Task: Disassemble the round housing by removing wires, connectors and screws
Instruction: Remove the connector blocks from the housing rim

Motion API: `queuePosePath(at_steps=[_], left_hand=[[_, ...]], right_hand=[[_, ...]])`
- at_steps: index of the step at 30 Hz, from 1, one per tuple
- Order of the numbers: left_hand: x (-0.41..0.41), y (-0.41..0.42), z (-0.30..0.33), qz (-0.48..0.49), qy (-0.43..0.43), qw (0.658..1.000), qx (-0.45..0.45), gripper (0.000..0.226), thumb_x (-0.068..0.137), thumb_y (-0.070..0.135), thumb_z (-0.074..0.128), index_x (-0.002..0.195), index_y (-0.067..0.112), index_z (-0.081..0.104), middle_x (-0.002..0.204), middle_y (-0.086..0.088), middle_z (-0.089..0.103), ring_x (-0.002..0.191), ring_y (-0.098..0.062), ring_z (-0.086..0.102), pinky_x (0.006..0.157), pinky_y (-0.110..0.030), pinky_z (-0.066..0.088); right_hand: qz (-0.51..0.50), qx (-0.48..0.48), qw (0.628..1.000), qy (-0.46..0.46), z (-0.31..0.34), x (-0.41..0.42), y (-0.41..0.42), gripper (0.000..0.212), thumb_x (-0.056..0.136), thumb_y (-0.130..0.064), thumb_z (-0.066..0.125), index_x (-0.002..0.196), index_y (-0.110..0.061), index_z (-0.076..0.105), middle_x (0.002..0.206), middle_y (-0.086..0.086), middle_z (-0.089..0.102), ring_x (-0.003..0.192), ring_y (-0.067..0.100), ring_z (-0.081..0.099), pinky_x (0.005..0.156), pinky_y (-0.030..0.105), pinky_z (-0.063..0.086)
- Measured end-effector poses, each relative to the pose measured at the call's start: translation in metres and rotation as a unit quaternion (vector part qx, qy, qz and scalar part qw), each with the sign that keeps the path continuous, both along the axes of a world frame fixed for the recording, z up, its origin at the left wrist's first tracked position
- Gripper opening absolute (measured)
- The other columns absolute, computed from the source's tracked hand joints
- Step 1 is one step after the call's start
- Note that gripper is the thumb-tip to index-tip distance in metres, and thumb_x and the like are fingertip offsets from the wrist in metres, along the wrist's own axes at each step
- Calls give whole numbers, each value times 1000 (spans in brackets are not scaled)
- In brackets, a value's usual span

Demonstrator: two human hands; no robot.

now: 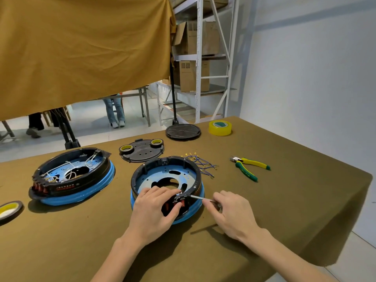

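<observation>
A round housing (162, 176) with a black rim and blue base stands on the brown table in front of me, its inside bare of wires. My left hand (154, 208) lies over its near rim, fingers curled around the black and red connector block (179, 200). My right hand (232, 210) grips a thin metal screwdriver (200, 198) whose tip meets the connector block at the rim. A heap of loose blue wires with yellow terminals (203, 165) lies just behind the housing on the right.
A second housing (73, 176), still wired, stands at the left. A black cover plate (142, 150) with two tape rolls lies behind. Yellow-green pliers (248, 167) lie at the right, a yellow tape roll (220, 127) and a black disc (183, 131) farther back.
</observation>
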State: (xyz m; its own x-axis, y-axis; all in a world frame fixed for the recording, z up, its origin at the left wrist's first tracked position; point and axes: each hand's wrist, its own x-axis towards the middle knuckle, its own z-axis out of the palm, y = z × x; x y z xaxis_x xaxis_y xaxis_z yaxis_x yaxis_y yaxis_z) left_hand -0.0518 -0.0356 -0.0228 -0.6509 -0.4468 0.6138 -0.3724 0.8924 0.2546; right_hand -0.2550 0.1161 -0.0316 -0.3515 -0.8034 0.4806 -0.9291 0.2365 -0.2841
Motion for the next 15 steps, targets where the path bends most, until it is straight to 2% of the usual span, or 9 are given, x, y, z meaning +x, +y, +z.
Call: queuePosePath(at_steps=[6, 12, 15], left_hand=[[2, -5, -1, -18, -19, 1000, 8, 45, 98, 62, 44, 129, 39, 66, 119, 23, 68, 110, 3, 57, 99, -28, 40], [3, -6, -1, -20, -19, 1000, 12, 45, 98, 62, 45, 131, 39, 65, 117, 22, 66, 107, 3, 56, 94, -25, 39], [2, -5, -1, -18, -10, 1000, 17, 45, 98, 64, 45, 130, 39, 66, 116, 23, 66, 105, 6, 54, 92, -23, 38]], right_hand=[[-32, -44, 997, 56, -8, 1, -4, 68, 95, -78, 35, 56, -25, 49, 52, -9, 44, 51, 8, 43, 50, 29, 38], [-43, -58, 994, 77, -3, 4, -2, 72, 93, -79, 36, 49, -23, 44, 46, -9, 41, 45, 8, 38, 48, 19, 19], [-43, -37, 996, 75, -5, 3, -4, 76, 93, -81, 34, 47, -22, 47, 45, -9, 41, 43, 8, 41, 47, 22, 27]])
